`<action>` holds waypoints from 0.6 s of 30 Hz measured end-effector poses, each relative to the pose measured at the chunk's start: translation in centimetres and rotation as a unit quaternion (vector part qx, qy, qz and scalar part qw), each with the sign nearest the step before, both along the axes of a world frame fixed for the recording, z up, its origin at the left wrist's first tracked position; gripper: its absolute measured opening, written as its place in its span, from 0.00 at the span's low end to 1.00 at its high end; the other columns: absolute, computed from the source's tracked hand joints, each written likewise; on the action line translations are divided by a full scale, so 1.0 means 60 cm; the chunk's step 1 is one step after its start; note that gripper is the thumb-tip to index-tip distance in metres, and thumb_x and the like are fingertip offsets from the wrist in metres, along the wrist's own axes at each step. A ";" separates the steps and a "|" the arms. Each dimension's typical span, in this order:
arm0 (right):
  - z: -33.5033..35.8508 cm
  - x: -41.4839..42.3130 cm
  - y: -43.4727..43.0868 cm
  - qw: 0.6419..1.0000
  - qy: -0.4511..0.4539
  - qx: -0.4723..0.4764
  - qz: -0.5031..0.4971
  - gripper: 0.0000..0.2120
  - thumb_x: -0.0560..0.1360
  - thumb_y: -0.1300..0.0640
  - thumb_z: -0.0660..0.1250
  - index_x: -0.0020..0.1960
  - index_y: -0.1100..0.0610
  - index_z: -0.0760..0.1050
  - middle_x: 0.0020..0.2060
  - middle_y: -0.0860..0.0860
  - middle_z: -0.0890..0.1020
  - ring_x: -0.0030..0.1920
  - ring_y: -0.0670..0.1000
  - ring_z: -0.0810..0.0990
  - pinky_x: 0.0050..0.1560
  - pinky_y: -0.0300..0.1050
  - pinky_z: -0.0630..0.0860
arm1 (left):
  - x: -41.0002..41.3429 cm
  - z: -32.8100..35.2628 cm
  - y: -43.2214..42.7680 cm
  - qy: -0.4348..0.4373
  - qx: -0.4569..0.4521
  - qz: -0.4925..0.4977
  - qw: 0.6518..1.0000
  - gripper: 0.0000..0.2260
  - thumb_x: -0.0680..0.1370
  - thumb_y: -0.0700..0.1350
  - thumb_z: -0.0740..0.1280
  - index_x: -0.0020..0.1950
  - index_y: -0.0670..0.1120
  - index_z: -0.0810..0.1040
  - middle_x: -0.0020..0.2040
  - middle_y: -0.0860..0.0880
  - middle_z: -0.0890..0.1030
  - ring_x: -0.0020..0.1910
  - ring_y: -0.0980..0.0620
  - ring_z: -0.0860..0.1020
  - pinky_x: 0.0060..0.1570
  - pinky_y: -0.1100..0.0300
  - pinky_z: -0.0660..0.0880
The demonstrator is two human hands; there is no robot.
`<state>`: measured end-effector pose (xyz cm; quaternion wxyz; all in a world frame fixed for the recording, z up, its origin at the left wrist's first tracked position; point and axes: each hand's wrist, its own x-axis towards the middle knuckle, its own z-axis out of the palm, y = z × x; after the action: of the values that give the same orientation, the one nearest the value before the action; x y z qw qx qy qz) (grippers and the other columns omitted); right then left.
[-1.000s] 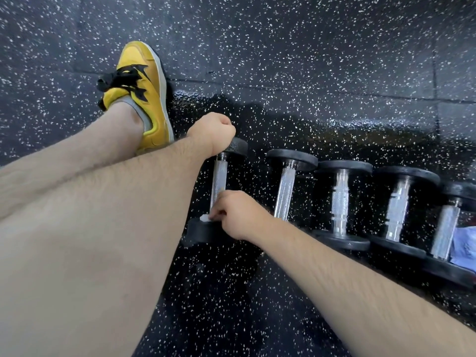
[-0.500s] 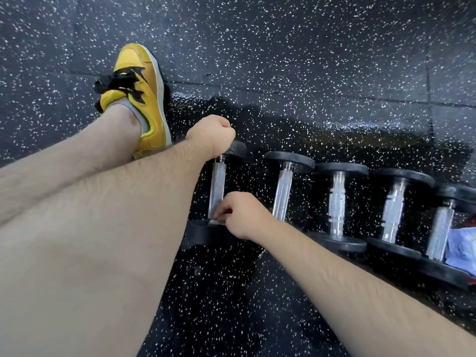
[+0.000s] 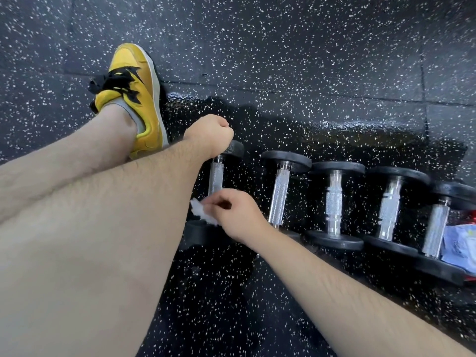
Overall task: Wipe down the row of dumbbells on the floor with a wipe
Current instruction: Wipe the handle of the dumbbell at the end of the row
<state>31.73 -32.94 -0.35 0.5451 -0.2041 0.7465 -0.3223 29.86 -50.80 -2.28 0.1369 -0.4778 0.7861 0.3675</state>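
Yellow shoe (image 3: 139,99) at 10 o'clock of the hands, left hand (image 3: 208,135) fisted on first dumbbell's (image 3: 215,176) far head, grip unclear, right hand (image 3: 237,217) pinching white wipe (image 3: 202,212) at that handle's near end, four more dumbbells (image 3: 334,202) ranged toward 3 o'clock, blue pack (image 3: 461,243) beyond, speckled floor (image 3: 309,60).

The bare left forearm extended forward, and the left hand (image 3: 208,135) was curled into a tight fist resting on the far head of the leftmost black-and-chrome dumbbell (image 3: 215,176). The right forearm angled in from the lower right, and the right hand (image 3: 237,217) pinched a crumpled white wipe (image 3: 202,211).
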 end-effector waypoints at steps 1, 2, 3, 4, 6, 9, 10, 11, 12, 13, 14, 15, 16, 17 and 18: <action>0.000 -0.002 -0.004 1.000 0.024 0.003 -0.020 0.06 0.78 0.57 0.69 0.48 0.47 0.82 0.46 0.41 0.82 0.43 0.41 0.79 0.41 0.34 0.75 | -0.001 0.002 0.000 -0.002 0.000 -0.001 1.000 0.15 0.70 0.46 0.58 0.49 0.47 0.82 0.41 0.48 0.84 0.37 0.48 0.77 0.46 0.53 0.78; -0.001 -0.007 -0.007 0.997 0.058 0.009 -0.042 0.07 0.78 0.59 0.67 0.47 0.48 0.82 0.44 0.41 0.82 0.38 0.41 0.78 0.37 0.34 0.75 | -0.003 0.003 0.001 -0.001 0.000 -0.003 1.000 0.15 0.70 0.46 0.58 0.49 0.47 0.82 0.43 0.48 0.85 0.37 0.48 0.77 0.45 0.53 0.78; -0.004 -0.011 -0.010 0.994 0.088 0.022 -0.064 0.08 0.77 0.60 0.66 0.46 0.50 0.81 0.41 0.42 0.82 0.34 0.42 0.78 0.32 0.33 0.74 | -0.005 0.005 0.002 -0.004 0.000 -0.008 1.000 0.14 0.70 0.46 0.59 0.49 0.47 0.82 0.44 0.48 0.85 0.37 0.48 0.77 0.45 0.54 0.78; -0.007 -0.014 -0.010 0.990 0.108 0.043 -0.081 0.07 0.76 0.61 0.65 0.44 0.52 0.81 0.37 0.43 0.82 0.32 0.43 0.78 0.30 0.34 0.73 | -0.005 0.006 0.003 -0.009 0.001 -0.014 1.000 0.14 0.71 0.46 0.59 0.49 0.47 0.82 0.44 0.48 0.85 0.37 0.48 0.77 0.44 0.55 0.78; -0.012 -0.017 -0.012 0.986 0.113 0.072 -0.104 0.06 0.75 0.61 0.65 0.43 0.54 0.80 0.35 0.46 0.83 0.35 0.48 0.83 0.35 0.41 0.78 | -0.007 0.006 0.002 -0.021 0.001 -0.029 0.999 0.13 0.72 0.46 0.60 0.49 0.48 0.82 0.44 0.48 0.85 0.38 0.48 0.77 0.44 0.55 0.77; -0.015 -0.008 -0.019 0.986 0.118 0.067 -0.102 0.05 0.78 0.58 0.64 0.50 0.54 0.79 0.41 0.49 0.84 0.40 0.51 0.83 0.40 0.48 0.81 | -0.010 0.008 -0.002 -0.044 0.024 -0.049 0.998 0.11 0.73 0.46 0.60 0.49 0.48 0.81 0.45 0.49 0.83 0.43 0.48 0.79 0.46 0.55 0.75; -0.017 -0.004 -0.022 0.986 0.122 0.068 -0.094 0.06 0.78 0.56 0.65 0.53 0.55 0.79 0.44 0.48 0.83 0.41 0.50 0.82 0.40 0.46 0.80 | -0.011 0.008 -0.004 -0.058 0.029 -0.067 0.996 0.10 0.74 0.45 0.60 0.48 0.48 0.81 0.46 0.49 0.83 0.45 0.48 0.79 0.47 0.55 0.75; -0.017 -0.002 -0.025 0.986 0.117 0.074 -0.089 0.09 0.78 0.53 0.66 0.56 0.55 0.78 0.46 0.48 0.82 0.42 0.49 0.81 0.41 0.45 0.79 | -0.016 0.009 -0.006 -0.069 0.039 -0.087 0.993 0.09 0.76 0.45 0.61 0.47 0.48 0.80 0.50 0.49 0.82 0.47 0.47 0.78 0.48 0.55 0.75; -0.021 0.001 -0.029 0.988 0.105 0.084 -0.081 0.10 0.77 0.50 0.69 0.55 0.55 0.77 0.47 0.48 0.82 0.44 0.50 0.81 0.43 0.45 0.79 | -0.022 0.011 -0.007 -0.078 0.048 -0.102 0.991 0.09 0.78 0.44 0.61 0.49 0.47 0.80 0.54 0.49 0.81 0.50 0.46 0.78 0.52 0.54 0.75; -0.028 0.005 -0.033 0.988 0.096 0.098 -0.067 0.12 0.76 0.48 0.71 0.53 0.55 0.77 0.46 0.49 0.82 0.45 0.50 0.81 0.46 0.47 0.80 | -0.026 0.012 -0.007 -0.084 0.050 -0.114 0.989 0.10 0.80 0.45 0.60 0.54 0.45 0.80 0.58 0.48 0.80 0.54 0.46 0.77 0.55 0.54 0.75; -0.035 0.007 -0.040 0.988 0.099 0.114 -0.043 0.12 0.74 0.48 0.72 0.50 0.56 0.76 0.44 0.49 0.81 0.44 0.51 0.80 0.48 0.49 0.80 | -0.029 0.013 -0.008 -0.094 0.049 -0.130 0.986 0.12 0.82 0.47 0.60 0.59 0.44 0.80 0.61 0.47 0.79 0.58 0.45 0.76 0.59 0.53 0.73; -0.041 0.008 -0.048 0.985 0.108 0.133 -0.021 0.12 0.73 0.49 0.72 0.47 0.56 0.74 0.42 0.48 0.80 0.42 0.51 0.78 0.47 0.49 0.79 | -0.030 0.014 -0.009 -0.105 0.056 -0.134 0.984 0.17 0.83 0.52 0.59 0.65 0.45 0.78 0.65 0.47 0.78 0.62 0.45 0.75 0.62 0.53 0.71; -0.044 0.006 -0.056 0.982 0.112 0.153 -0.017 0.12 0.72 0.50 0.72 0.47 0.57 0.75 0.40 0.49 0.79 0.41 0.51 0.77 0.44 0.48 0.77 | -0.027 0.016 -0.011 -0.118 0.069 -0.127 0.983 0.23 0.82 0.59 0.58 0.69 0.46 0.76 0.69 0.47 0.76 0.66 0.44 0.74 0.66 0.51 0.69; -0.045 0.002 -0.063 0.980 0.107 0.167 -0.028 0.11 0.72 0.51 0.72 0.47 0.58 0.76 0.41 0.50 0.79 0.41 0.52 0.77 0.40 0.46 0.75 | -0.023 0.018 -0.014 -0.125 0.077 -0.118 0.982 0.29 0.81 0.65 0.57 0.72 0.47 0.74 0.72 0.47 0.74 0.69 0.43 0.72 0.70 0.49 0.67; -0.045 -0.002 -0.067 0.980 0.096 0.171 -0.044 0.11 0.71 0.52 0.73 0.48 0.58 0.77 0.42 0.51 0.81 0.42 0.53 0.80 0.38 0.44 0.74 | -0.021 0.017 -0.019 -0.129 0.086 -0.112 0.982 0.34 0.78 0.70 0.56 0.73 0.48 0.74 0.74 0.47 0.73 0.71 0.42 0.72 0.71 0.46 0.66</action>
<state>31.58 -36.97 -3.03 0.4834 -0.1050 0.8476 -0.1921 28.62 -51.93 -1.28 0.3174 -0.4169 0.7759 0.3513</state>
